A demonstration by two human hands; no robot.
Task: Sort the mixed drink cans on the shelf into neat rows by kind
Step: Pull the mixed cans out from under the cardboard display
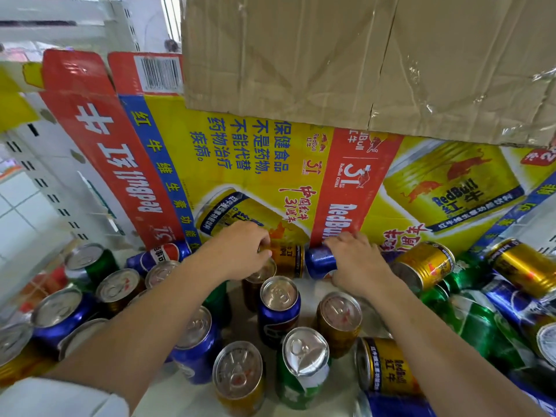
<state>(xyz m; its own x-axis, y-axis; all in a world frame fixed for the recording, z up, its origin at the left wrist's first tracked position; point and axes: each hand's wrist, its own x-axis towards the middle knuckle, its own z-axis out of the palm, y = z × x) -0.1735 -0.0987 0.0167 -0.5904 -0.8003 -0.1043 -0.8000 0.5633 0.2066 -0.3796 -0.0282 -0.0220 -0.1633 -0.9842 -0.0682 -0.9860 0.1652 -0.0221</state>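
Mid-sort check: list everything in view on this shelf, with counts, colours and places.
Blue cans: at least six, blue, upright left and centre, lying at right.
Gold cans: at least eight, gold, scattered, upright and lying.
Green cans: at least four, green, mixed among the others.
Flattened carton: one, yellow, red and blue, behind the cans.
Cardboard box: one, brown, above the carton.
Shelf: one, white, under the cans.
Left hand: one, grips lying gold can at the back.
Right hand: one, curled over lying blue can beside it.
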